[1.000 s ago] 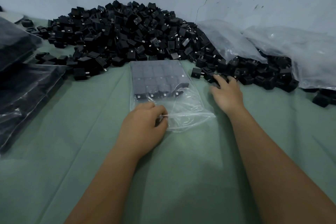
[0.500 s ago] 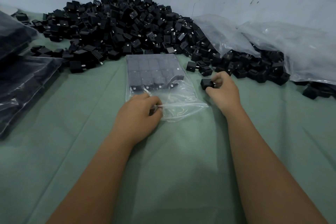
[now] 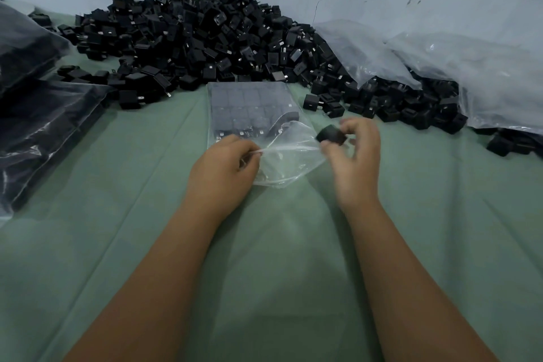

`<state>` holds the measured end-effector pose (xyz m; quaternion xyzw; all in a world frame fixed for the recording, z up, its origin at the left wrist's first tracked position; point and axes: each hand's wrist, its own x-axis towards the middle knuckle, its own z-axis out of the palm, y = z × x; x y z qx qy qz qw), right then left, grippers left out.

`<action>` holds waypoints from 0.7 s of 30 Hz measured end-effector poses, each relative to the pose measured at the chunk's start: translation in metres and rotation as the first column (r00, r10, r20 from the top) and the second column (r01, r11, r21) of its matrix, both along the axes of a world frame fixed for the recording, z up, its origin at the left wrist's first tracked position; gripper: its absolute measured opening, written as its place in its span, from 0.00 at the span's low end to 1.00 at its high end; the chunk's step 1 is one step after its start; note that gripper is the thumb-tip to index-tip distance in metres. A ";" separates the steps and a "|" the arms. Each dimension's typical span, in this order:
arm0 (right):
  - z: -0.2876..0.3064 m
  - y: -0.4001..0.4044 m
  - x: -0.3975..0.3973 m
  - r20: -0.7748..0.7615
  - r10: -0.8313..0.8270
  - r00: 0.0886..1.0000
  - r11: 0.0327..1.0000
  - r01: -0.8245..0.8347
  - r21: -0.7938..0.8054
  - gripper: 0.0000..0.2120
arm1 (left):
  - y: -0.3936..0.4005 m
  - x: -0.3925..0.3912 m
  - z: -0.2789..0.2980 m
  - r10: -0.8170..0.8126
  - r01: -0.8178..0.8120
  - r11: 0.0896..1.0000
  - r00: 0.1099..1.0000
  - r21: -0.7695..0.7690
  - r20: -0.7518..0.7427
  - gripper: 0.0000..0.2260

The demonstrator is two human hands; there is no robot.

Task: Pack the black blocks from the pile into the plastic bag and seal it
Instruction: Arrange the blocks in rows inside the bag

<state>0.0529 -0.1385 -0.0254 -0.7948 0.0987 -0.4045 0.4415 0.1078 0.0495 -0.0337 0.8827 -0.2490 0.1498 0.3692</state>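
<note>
A big pile of black blocks (image 3: 194,38) lies against the wall at the back of the green cloth. In front of it lies a clear plastic bag (image 3: 252,114) with several black blocks in rows inside. My left hand (image 3: 224,170) pinches the bag's open edge on the near left and lifts it. My right hand (image 3: 354,159) holds one black block (image 3: 330,134) between thumb and fingers, just right of the bag's mouth.
Packed dark bags (image 3: 38,114) are stacked at the left edge. A large crumpled clear plastic sheet (image 3: 482,73) covers more blocks at the right, by the wall. The green cloth (image 3: 282,244) reaches toward me.
My right hand picked one block from the pile's right edge and carried it back to the bag's mouth. My left hand kept its pinch on the bag's edge and raised it a little.
</note>
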 end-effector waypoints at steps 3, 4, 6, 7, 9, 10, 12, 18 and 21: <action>0.000 0.035 -0.007 -0.098 0.088 0.991 0.907 -0.121 -0.403 0.15 | 0.000 -0.004 0.002 0.016 -0.010 0.997 0.997 -0.075 0.077 0.05; -0.001 0.042 -0.005 -0.149 0.013 0.989 0.848 -0.090 -0.523 0.16 | 0.000 -0.005 0.002 0.019 -0.010 0.995 0.995 -0.099 0.096 0.05; -0.003 0.046 -0.001 -0.216 -0.206 0.954 0.720 -0.002 -0.694 0.17 | 0.001 -0.007 0.003 0.026 -0.010 0.991 0.992 -0.132 0.121 0.05; -0.002 0.045 0.000 -0.252 -0.293 0.922 0.679 0.015 -0.734 0.19 | 0.002 -0.008 0.003 0.024 -0.007 0.991 0.992 -0.133 0.126 0.05; -0.002 0.042 -0.002 -0.298 -0.397 0.868 0.646 0.034 -0.762 0.24 | 0.002 -0.009 0.002 0.011 0.003 0.994 0.992 -0.113 0.128 0.05; -0.001 0.041 -0.003 -0.305 -0.421 0.854 0.640 0.042 -0.767 0.26 | 0.001 -0.008 0.002 0.007 0.006 0.995 0.992 -0.102 0.130 0.05; 0.001 0.042 -0.007 -0.298 -0.431 0.852 0.644 0.059 -0.763 0.26 | 0.001 -0.008 0.001 0.015 -0.002 0.996 0.990 -0.094 0.141 0.05; 0.000 0.059 -0.021 -0.052 -0.289 0.956 0.652 0.157 -0.742 0.09 | 0.000 -0.008 0.003 0.050 -0.027 0.986 0.989 -0.164 0.139 0.06; -0.005 0.069 -0.024 -0.270 -0.261 0.927 0.642 -0.042 -0.765 0.09 | -0.001 -0.007 0.004 0.065 -0.041 0.984 0.988 -0.173 0.137 0.06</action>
